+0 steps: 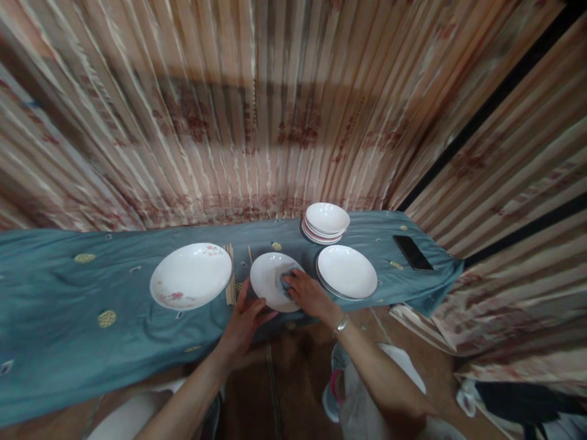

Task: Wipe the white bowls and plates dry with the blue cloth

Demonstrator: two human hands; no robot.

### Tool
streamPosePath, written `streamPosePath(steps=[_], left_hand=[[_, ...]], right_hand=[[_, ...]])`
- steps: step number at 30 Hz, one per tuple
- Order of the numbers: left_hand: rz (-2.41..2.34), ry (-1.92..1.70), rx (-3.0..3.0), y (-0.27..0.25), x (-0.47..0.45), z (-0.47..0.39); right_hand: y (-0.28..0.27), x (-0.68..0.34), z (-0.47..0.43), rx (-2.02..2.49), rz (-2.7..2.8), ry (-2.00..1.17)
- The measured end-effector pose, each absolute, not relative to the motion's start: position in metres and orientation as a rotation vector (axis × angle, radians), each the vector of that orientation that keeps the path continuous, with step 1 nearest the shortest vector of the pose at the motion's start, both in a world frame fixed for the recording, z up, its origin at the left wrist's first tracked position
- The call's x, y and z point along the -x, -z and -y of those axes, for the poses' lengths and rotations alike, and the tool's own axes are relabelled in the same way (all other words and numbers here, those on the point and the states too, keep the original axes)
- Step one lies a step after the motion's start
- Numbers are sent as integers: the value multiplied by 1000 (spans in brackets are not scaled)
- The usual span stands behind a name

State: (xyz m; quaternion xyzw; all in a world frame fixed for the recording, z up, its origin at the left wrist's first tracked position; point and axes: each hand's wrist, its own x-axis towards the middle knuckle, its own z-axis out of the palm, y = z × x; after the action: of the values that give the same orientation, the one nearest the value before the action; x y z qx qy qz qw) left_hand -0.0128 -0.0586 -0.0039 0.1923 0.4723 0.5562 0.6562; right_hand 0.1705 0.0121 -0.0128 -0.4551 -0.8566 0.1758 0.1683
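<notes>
A round white plate lies in front of me near the table's front edge. My left hand grips its near left rim, thumb over the edge and fingers along the side. Pressed on the right part of the plate is a bluish-grey cloth, bunched under the fingers of my right hand. Just left of the plate lie several wooden chopsticks. Beyond them is a large oval plate with flower prints. To the right of my right hand sits a small stack of white plates.
Stacked white bowls stand at the table's back. A black phone lies toward the right end. The table's blue-green cloth is wrinkled and hangs over the front. A pleated curtain rises directly behind it.
</notes>
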Motion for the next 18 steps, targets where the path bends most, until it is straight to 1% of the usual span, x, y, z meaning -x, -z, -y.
streamPosePath(steps=[5,7,16,18], left_hand=[[-1062,-1247,-491,3,10,60],[-1048,-1257,-497,1,9,61],[-1028,-1280,-530,-7,7,60],[-1016,-1278,-533,-6,8,60]], right_hand=[[23,-160,-36,1367,2450,-385],[24,-154,-43,1404,2390,-392],[26,-126,-61,1274,2217,-676],[27,-122,-60,1185,2173,-790]])
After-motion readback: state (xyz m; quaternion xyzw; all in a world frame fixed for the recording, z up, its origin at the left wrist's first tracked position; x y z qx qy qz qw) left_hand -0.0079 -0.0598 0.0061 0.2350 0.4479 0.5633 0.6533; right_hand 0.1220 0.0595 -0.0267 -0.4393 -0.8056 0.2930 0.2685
